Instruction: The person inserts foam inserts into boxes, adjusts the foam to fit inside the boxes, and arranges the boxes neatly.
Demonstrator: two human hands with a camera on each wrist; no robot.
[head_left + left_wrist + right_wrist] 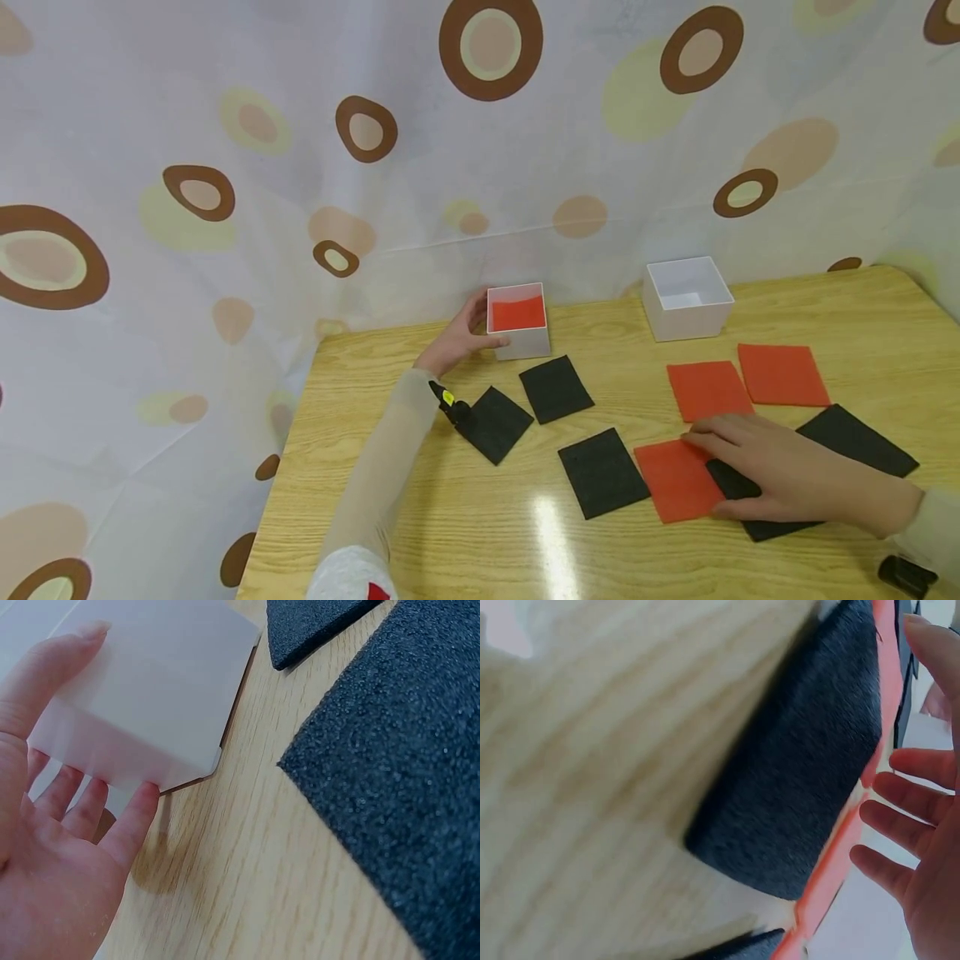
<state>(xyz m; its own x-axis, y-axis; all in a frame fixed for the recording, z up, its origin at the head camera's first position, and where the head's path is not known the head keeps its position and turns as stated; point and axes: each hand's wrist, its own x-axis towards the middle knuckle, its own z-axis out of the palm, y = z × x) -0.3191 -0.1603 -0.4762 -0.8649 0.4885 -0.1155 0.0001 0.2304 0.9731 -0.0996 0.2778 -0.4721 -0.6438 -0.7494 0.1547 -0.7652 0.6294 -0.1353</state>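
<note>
My left hand (459, 340) holds a small white open-topped box (525, 344) by its left side. The thumb (64, 660) lies along one wall and the fingertips press the adjoining side in the left wrist view. Inside that box shows a red square (519, 313). Over at the right, my right hand (795, 475) is stretched palm down above a red foam square (671, 483) and a black foam square (772, 530), partly hiding both. Its fingers (907, 829) are extended and apart in the right wrist view, with nothing between them.
A second white box (688, 323) stands at the back right. Two more red squares (783, 375) and a black one (862, 437) lie in front of it. Several black squares (603, 473) are spread over the middle of the wooden table (450, 542). A patterned curtain (420, 192) hangs behind.
</note>
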